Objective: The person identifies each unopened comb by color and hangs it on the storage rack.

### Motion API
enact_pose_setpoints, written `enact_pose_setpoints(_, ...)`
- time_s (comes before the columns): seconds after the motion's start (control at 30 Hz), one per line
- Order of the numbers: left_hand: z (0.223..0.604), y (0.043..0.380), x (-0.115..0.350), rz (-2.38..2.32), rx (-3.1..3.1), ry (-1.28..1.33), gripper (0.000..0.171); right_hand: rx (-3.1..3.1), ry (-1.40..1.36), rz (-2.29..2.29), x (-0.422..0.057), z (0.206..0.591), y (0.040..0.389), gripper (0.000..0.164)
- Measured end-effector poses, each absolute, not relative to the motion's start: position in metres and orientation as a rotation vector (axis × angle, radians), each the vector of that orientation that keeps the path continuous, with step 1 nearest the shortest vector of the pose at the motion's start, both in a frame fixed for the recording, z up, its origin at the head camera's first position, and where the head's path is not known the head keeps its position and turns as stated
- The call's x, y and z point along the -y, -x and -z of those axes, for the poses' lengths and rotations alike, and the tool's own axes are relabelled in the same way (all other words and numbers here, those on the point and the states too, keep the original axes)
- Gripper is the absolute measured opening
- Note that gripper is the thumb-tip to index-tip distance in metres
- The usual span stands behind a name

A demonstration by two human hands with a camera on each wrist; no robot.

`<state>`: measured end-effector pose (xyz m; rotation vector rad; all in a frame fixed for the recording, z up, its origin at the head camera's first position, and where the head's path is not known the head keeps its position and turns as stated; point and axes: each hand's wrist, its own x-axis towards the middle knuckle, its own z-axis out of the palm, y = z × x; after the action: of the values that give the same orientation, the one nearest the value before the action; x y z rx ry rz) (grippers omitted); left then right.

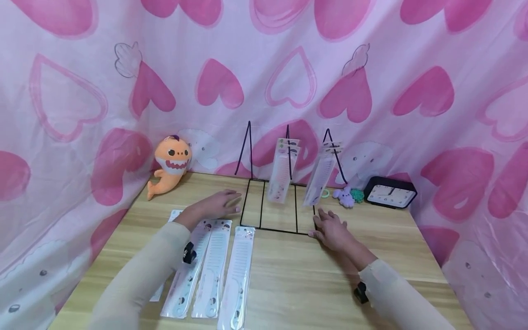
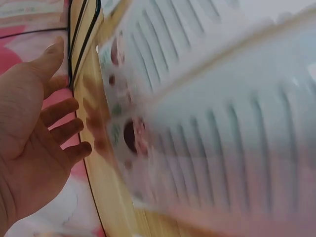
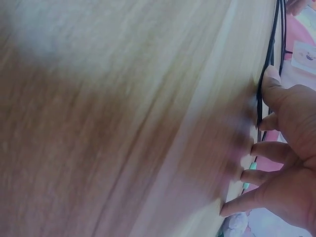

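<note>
- The right hand point(image 1: 331, 229) was spread, its thumb against the black wire rack point(image 1: 278, 230) on the tabletop point(image 1: 280, 275); the left hand point(image 1: 215, 205) was left relaxed and empty just beside it.
- If pushed unevenly, the rack could have been tipped and its hanging comb packs point(image 1: 279, 176) shaken off.
- The leftmost flat pack point(image 1: 174, 214) was mostly hidden by the left sleeve point(image 1: 156, 256).

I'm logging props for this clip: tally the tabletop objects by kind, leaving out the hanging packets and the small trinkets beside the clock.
Comb packets lying flat: 4 (one mostly hidden)
Black wire rack: 1
Orange plush toy: 1
Black-framed clock: 1
Total: 7
</note>
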<state>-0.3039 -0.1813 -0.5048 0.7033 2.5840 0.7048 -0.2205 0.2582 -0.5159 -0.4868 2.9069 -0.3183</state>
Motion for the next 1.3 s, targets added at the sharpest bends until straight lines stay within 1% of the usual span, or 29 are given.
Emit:
enact_pose_setpoints(0.23,0.502,0.294,0.215,-0.697,-2.600,-0.647,0.069,-2.921,0.512,0.316,-0.259,0.517,0.221,0.063)
enact_pose_setpoints(0.6,0.500,0.283,0.270,-0.660,-2.665,-0.492,0.053,-2.912,0.504,0.323,-0.260,0.520,0.221,0.065)
enact_pose_setpoints(0.9,0.500,0.267,0.308,-0.679,-2.694,-0.378,0.053,-2.927,0.511,0.300,-0.260,0.521,0.222,0.065)
enact_pose_setpoints(1.1,0.496,0.256,0.327,-0.671,-2.716,-0.370,0.054,-2.924,0.506,0.305,-0.261,0.522,0.222,0.066)
enact_pose_setpoints(1.3,0.497,0.252,0.336,-0.654,-2.722,-0.366,0.054,-2.929,0.512,0.307,-0.261,0.522,0.222,0.065)
